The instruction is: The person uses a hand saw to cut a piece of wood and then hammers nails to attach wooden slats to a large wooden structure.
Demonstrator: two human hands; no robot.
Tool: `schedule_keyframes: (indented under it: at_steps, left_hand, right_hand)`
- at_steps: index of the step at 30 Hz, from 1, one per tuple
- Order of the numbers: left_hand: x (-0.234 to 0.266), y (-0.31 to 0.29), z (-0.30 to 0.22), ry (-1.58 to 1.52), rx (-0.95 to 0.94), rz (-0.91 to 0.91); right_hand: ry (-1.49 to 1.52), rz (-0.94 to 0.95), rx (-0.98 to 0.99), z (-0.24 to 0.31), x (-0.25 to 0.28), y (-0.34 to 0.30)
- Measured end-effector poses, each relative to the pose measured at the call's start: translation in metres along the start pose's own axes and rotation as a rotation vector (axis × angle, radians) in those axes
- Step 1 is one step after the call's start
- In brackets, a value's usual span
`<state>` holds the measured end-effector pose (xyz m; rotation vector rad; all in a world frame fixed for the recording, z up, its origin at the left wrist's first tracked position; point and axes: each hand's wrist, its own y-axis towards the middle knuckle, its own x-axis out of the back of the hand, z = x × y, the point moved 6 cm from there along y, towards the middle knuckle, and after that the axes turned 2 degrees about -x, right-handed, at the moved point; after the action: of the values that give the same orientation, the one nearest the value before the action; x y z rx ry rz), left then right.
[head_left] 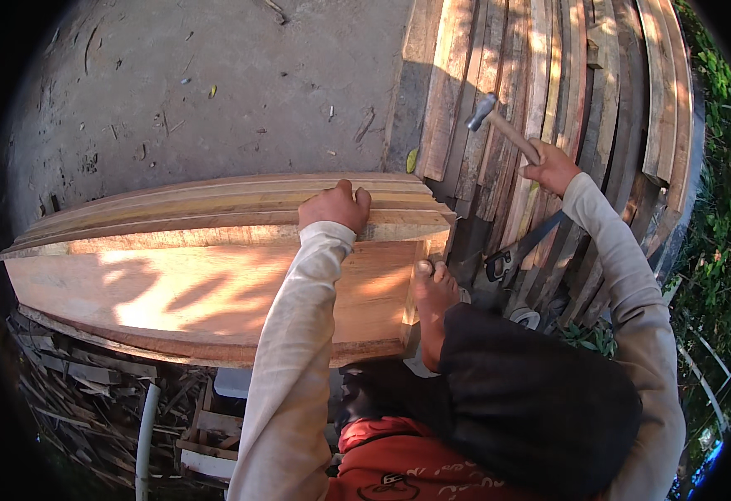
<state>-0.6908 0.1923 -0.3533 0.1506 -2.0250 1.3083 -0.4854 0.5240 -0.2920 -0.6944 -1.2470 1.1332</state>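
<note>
My right hand [552, 169] is closed round the wooden handle of a hammer [512, 135], raised over the stacked boards with its metal head pointing left. My left hand [335, 207] rests, fingers curled, on top of several long planks [173, 204] set side by side near their right end. What its fingers hold, if anything, is hidden. Below the planks lies a wide plywood panel [365, 288], patched with sunlight. My bare foot [436, 302] presses by the panel's right end, next to a short wooden crosspiece.
Weathered boards [541, 75] lie stacked at the right, with a handsaw [506, 259] on them near my knee. Scrap wood [90, 409] and a pale pipe [146, 438] fill the lower left. Grey ground [240, 92] stretches beyond; green plants [729, 159] border the far right.
</note>
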Motion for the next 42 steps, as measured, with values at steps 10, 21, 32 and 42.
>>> schedule_keyframes:
  at_steps: [10, 21, 32, 42]
  left_hand:
    - [-0.008, -0.009, -0.009, -0.014, 0.042, 0.032]
    - [-0.006, -0.036, -0.088, 0.045, -0.008, -0.095]
    - [-0.022, -0.116, -0.174, 0.089, -0.057, -0.317]
    - [-0.063, -0.206, -0.190, 0.094, -0.243, -0.472]
  right_hand:
    - [-0.412, 0.213, 0.224, -0.082, -0.065, -0.043]
    - [1.357, -0.545, -0.202, -0.207, -0.103, -0.136]
    - [0.118, -0.486, -0.131, -0.369, -0.308, -0.266]
    - [0.308, -0.863, 0.762, -0.302, -0.231, -0.417]
